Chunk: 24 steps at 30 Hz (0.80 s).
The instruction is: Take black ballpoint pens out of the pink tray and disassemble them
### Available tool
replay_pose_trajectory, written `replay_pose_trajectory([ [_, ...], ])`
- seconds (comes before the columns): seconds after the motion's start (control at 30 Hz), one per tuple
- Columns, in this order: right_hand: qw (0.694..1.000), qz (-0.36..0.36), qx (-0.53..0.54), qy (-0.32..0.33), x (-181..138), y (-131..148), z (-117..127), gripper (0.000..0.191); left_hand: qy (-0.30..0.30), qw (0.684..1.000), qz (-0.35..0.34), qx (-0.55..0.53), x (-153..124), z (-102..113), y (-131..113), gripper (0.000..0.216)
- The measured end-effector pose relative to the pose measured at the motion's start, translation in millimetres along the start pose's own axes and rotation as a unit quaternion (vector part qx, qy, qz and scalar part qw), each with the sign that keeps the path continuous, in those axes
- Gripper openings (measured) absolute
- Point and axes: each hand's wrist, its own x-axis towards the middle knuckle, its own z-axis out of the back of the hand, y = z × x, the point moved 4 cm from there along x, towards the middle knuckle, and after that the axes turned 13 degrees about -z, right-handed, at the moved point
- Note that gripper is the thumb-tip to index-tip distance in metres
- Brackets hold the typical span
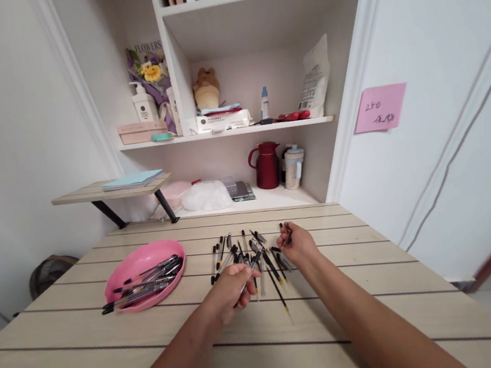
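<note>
My left hand (236,285) is closed around a slim pen (254,261), which points up and to the right over the table. My right hand (297,243) pinches a small black piece that looks like a pen cap (281,226); the fingers hide most of it. Between and beyond both hands lies a loose heap of pen parts: black caps (216,249), clear barrels and dark ink refills (277,288) with yellowish ends. To the left, a pink oval bowl (141,253) holds several pens (152,281), some sticking out over its near rim.
The slatted wooden table (194,341) carries everything. A small raised stand (88,194) with blue paper (133,179) is at the back left. Behind are white shelves with a red jug (267,168), a pale cup (294,168) and a plastic bag (206,196).
</note>
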Motion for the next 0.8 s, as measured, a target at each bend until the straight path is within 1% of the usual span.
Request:
replay_pose_trajectory([
  [0.1,0.996,-0.041,-0.063,0.038,-11,-21,-3,0.025,-0.011,1.0,-0.005,-0.018,2,-1,2,0.036],
  [0.17,0.983,-0.069,-0.146,0.085,-20,-39,-9,0.032,-0.01,1.0,-0.014,-0.02,5,-3,3,0.035],
  [0.23,0.976,-0.058,-0.184,0.096,-26,-50,-12,0.034,-0.013,1.0,-0.024,-0.012,8,-4,5,0.035],
  [0.33,0.979,-0.02,-0.187,0.077,-28,-55,-13,0.032,-0.038,0.999,-0.032,0.019,11,-4,9,0.033],
  [0.4,0.981,-0.013,-0.182,0.067,-28,-55,-12,0.031,-0.062,0.996,-0.037,0.051,12,-4,10,0.034],
  [0.47,0.983,-0.014,-0.172,0.068,-28,-54,-11,0.03,-0.074,0.994,-0.037,0.067,11,-4,10,0.034],
  [0.53,0.984,-0.019,-0.157,0.082,-28,-54,-11,0.029,-0.063,0.996,-0.024,0.056,10,-5,10,0.036],
  [0.63,0.983,-0.031,-0.147,0.11,-26,-56,-9,0.027,-0.028,1.0,0.013,0.002,8,-10,12,0.042],
  [0.7,0.982,-0.034,-0.149,0.112,-24,-58,-6,0.026,-0.034,0.999,0.019,-0.012,8,-10,13,0.041],
  [0.8,0.982,-0.029,-0.153,0.104,-22,-59,-3,0.025,-0.056,0.998,0.001,0.006,8,-8,14,0.036],
])
